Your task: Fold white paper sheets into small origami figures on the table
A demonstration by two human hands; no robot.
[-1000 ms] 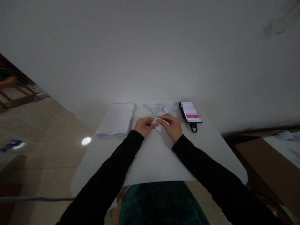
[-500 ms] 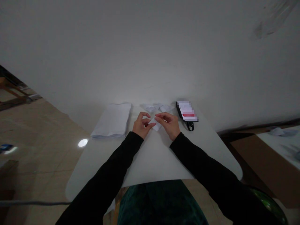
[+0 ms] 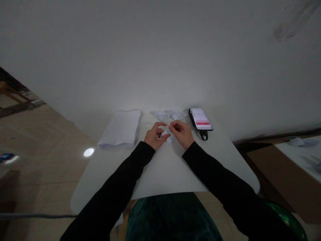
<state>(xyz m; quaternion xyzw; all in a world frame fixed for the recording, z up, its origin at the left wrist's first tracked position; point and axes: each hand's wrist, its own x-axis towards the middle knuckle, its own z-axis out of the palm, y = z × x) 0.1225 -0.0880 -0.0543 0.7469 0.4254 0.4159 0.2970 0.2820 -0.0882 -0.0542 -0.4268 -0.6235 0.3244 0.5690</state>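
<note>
Between my two hands is a small folded piece of white paper (image 3: 168,137), held just above the white table (image 3: 165,174). My left hand (image 3: 155,135) has its thumb on the paper's lower left side, with the index finger arched above it. From the right, my right hand (image 3: 182,133) pinches the paper's upper part between thumb and fingertips. The fingers cover much of the paper, so its exact folds cannot be made out. Just beyond my hands lie folded white paper pieces (image 3: 163,115) against the wall.
A stack of white paper (image 3: 121,129) lies at the table's left. On the right, a phone (image 3: 201,119) with a lit, blurred screen rests on a black object with a strap loop (image 3: 204,135). The wall (image 3: 160,60) rises at the table's back edge. A brown board (image 3: 276,177) stands off to the right.
My left hand has shifted slightly right, its index finger reaching further over. The right fingers have drawn closer together, and the paper shows less between my hands.
</note>
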